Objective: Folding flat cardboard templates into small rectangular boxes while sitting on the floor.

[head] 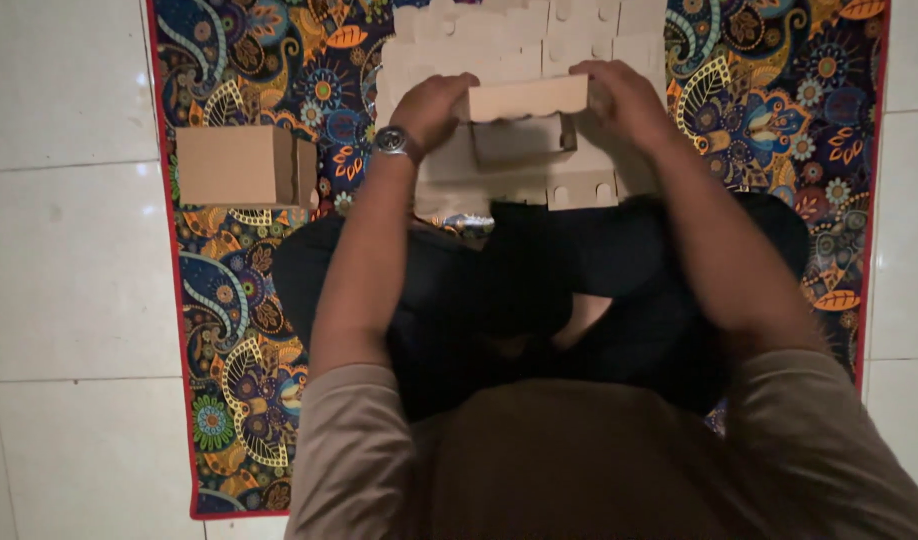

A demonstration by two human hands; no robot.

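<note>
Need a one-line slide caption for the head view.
Both hands, left hand and right hand, hold a cardboard box over flat cardboard blanks.

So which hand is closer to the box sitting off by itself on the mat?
Left. The left hand grips one end of the half-folded cardboard box, nearer the finished box. The right hand holds the far end.

Tan cardboard box [524,100], half-folded, level, above flat cardboard blanks [499,45]

box between two hands, over flat sheets on a mat

left hand [431,105] and right hand [624,95] grip the half-folded box [524,100] at its ends above the stack of flat cardboard sheets [569,45]; a finished box [241,165] sits well left on the mat [769,110].
</note>
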